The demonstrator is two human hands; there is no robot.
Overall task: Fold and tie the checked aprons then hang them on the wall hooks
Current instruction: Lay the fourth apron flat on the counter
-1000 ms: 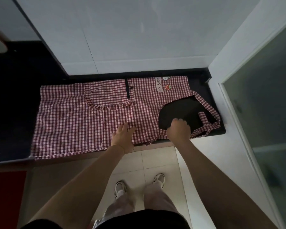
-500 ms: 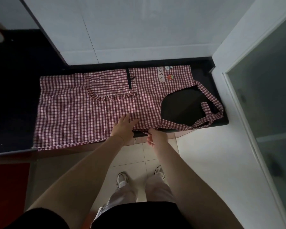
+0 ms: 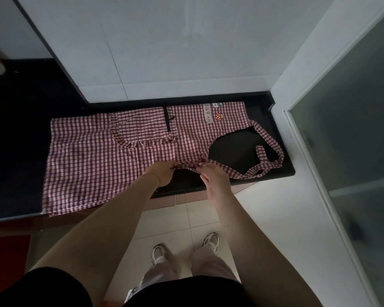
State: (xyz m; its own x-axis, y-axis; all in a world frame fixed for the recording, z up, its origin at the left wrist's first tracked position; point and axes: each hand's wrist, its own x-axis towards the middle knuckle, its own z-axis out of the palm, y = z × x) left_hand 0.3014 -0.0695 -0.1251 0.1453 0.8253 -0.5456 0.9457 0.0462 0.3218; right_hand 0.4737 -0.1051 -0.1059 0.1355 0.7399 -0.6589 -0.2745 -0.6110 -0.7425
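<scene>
Hands [image 3: 162,173] [image 3: 215,177] pinch apron [image 3: 93,160] edge, fingers curled.

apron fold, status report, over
Left hand and right hand both pinch the near edge of the checked apron. Apron flat on dark counter, unfolded. Nothing in the way.

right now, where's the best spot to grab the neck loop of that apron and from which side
Take the neck loop at its far right bend, coming from the right end of the black counter. There the strap lies flat and alone on the bare surface, clear of the apron body and of both hands: the left hand and right hand are gripping the near edge.
</scene>
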